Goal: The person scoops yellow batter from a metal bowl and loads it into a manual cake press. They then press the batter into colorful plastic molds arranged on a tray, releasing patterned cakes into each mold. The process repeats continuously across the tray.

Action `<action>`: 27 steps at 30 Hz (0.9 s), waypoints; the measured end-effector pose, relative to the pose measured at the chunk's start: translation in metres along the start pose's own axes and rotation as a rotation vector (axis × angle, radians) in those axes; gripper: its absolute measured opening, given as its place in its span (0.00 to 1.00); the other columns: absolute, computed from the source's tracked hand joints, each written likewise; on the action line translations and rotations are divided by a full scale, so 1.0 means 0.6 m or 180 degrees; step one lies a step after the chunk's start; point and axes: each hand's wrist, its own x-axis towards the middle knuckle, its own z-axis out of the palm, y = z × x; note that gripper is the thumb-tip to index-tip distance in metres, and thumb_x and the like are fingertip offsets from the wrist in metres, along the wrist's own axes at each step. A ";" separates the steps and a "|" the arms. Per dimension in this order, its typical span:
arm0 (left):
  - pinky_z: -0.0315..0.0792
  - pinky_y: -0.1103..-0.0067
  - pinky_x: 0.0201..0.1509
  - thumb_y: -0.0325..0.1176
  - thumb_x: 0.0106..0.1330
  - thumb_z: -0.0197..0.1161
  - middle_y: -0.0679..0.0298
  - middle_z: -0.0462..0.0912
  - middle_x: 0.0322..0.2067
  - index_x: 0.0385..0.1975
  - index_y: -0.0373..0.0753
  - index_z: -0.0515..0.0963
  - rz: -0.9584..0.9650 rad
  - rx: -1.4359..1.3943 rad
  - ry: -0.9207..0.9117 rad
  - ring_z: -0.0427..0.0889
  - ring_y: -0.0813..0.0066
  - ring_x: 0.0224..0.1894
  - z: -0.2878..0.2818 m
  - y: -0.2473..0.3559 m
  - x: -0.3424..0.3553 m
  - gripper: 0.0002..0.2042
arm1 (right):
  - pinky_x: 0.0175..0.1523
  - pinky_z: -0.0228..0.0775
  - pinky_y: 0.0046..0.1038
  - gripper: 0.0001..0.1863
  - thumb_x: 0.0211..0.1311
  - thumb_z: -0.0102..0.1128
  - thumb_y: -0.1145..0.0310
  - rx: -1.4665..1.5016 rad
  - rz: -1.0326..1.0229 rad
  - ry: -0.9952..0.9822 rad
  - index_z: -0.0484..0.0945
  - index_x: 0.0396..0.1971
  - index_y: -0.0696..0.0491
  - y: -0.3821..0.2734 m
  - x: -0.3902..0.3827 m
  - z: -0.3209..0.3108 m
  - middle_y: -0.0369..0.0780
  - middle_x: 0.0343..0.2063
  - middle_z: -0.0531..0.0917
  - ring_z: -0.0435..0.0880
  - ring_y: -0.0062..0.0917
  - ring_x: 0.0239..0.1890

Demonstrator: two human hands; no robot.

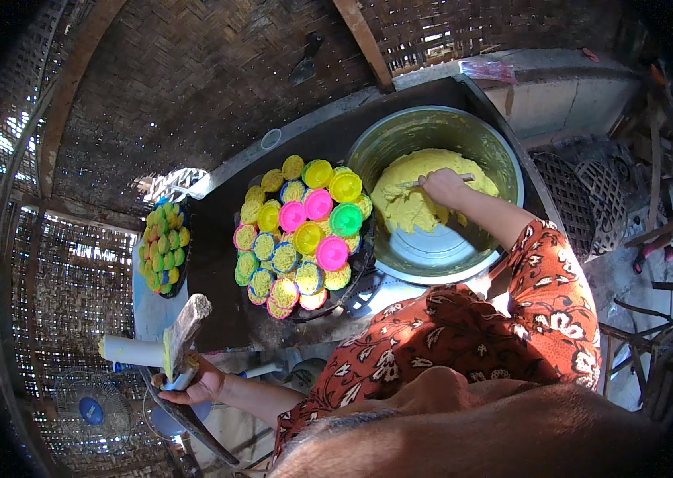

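One slim stick [468, 177], tip unclear against yellow dough [402, 205] in the basin [424, 248] at two o'clock, is clamped in the right grip [442, 188]; toward eight, the left grip [203, 382] clasps a white-tubed wooden tool [183, 333]; desk [213, 267] shows at nine between cup stacks [293, 216].

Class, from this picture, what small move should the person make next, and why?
Perhaps lift some yellow dough from the metal basin: the right hand grips a pale utensil at the dough, while the left hand holds a white-tubed tool outside the basin.
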 end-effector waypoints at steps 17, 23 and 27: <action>0.63 0.60 0.56 0.46 0.53 0.62 0.60 0.74 0.47 0.36 0.47 0.78 -0.0125 0.0346 -0.0140 0.70 0.61 0.52 0.007 0.018 -0.024 0.14 | 0.35 0.71 0.36 0.15 0.45 0.53 0.66 0.0420 -0.0773 -0.0866 0.75 0.37 0.50 -0.007 -0.002 0.062 0.43 0.24 0.80 0.80 0.36 0.30; 0.59 0.59 0.59 0.45 0.53 0.62 0.60 0.74 0.47 0.38 0.46 0.76 -0.0295 0.0307 -0.0229 0.67 0.60 0.54 0.010 0.034 -0.032 0.15 | 0.38 0.70 0.34 0.14 0.46 0.57 0.61 0.0900 -0.0469 -0.1524 0.79 0.35 0.48 0.021 -0.048 0.026 0.44 0.28 0.81 0.79 0.35 0.34; 0.54 0.57 0.60 0.41 0.56 0.59 0.54 0.69 0.52 0.42 0.43 0.73 -0.0211 0.0715 -0.0426 0.64 0.59 0.57 0.011 0.037 -0.040 0.16 | 0.30 0.67 0.28 0.19 0.46 0.62 0.53 0.1847 0.0082 -0.1788 0.80 0.34 0.51 0.053 -0.115 -0.100 0.40 0.22 0.80 0.78 0.26 0.24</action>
